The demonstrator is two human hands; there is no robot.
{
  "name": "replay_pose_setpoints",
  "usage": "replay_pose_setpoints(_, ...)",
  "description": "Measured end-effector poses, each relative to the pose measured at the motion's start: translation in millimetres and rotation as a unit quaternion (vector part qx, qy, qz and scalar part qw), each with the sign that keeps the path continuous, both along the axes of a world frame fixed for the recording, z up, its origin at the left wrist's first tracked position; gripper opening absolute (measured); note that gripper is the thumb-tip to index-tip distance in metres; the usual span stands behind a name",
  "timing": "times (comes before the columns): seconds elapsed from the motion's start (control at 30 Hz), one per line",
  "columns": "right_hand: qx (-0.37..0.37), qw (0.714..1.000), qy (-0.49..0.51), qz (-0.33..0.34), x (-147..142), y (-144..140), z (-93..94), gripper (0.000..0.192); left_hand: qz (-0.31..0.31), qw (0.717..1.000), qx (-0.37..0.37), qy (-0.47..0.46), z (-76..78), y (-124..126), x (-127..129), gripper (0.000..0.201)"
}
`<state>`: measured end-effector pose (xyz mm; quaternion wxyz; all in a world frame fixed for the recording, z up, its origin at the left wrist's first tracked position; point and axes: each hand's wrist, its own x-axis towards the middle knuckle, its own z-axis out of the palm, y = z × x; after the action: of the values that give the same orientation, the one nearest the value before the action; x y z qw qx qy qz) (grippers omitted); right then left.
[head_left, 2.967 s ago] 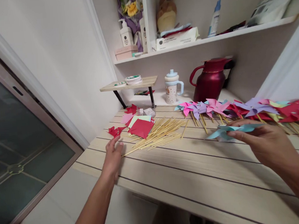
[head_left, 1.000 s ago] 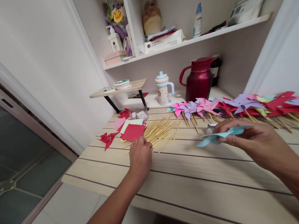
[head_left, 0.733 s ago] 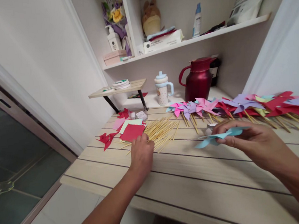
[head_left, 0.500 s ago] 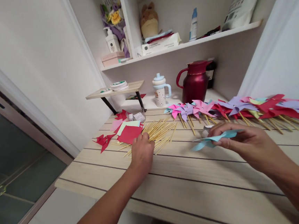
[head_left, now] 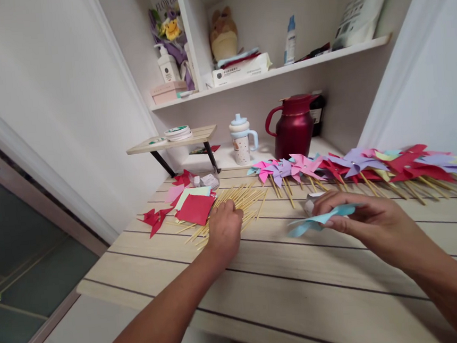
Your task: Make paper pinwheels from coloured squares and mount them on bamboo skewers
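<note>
My left hand lies knuckles up on the loose heap of thin bamboo sticks, its fingers curled down into the near end of the heap; whether they have closed round a stick I cannot tell, since the back of my hand hides the tips. My right hand pinches a light blue folded paper pinwheel head, thumb on top and fingers beneath, so the paper sticks out flat toward the heap of sticks and hovers just above the pale wooden slatted tabletop.

Taking the heap of sticks as the mark: the blue pinwheel head is to its right and a little nearer to me, apart from it. Just left of the heap, touching its edge, lies a red square sheet of paper on top of a pale green sheet and a pink one. Further left of that lies a red folded pinwheel head, flat on the table. Right of the heap and further back runs a long row of finished paper pinwheels on sticks, pink, purple, red and yellow, overlapping one another. Behind the heap stand a dark red thermos jug and a small white lidded cup with a blue handle, side by side.
</note>
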<state>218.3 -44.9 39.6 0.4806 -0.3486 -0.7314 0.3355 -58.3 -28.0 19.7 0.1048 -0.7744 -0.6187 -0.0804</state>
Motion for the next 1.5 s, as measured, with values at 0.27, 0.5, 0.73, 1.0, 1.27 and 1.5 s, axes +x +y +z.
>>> replay_pose_setpoints(0.27, -0.003, 1.0, -0.005, -0.009, -1, -1, 0.9, 0.009, 0.01, 0.994, -0.018, -0.106, -4.3, -4, -14, 0.017)
replay_pose_setpoints(0.5, -0.02, 1.0, -0.008, -0.01, -1, 2, -1.1, 0.01, 0.012, 0.991, -0.032, -0.13, -6.5, -7, -12, 0.02)
replay_pose_setpoints(0.73, -0.037, 0.999, -0.015, -0.017, 0, -1, 1.1, 0.014, 0.031, 0.994, -0.029, -0.105, -6.9, -7, -11, 0.019)
replay_pose_setpoints(1.0, -0.046, 0.999, -0.009, -0.006, 0, 2, -1.6, 0.013, 0.038, 0.997, -0.027, -0.068, -6.7, -4, -9, 0.013)
replay_pose_setpoints(1.27, -0.049, 0.999, -0.011, -0.003, 2, 1, -2.4, 0.014, 0.03, 0.999, -0.033, -0.022, -4.7, -3, -5, 0.018)
replay_pose_setpoints(1.5, -0.04, 0.999, -0.023, -0.011, 1, 2, -1.5, 0.014, 0.003, 0.999, -0.026, 0.041, -0.8, -4, 4, 0.025)
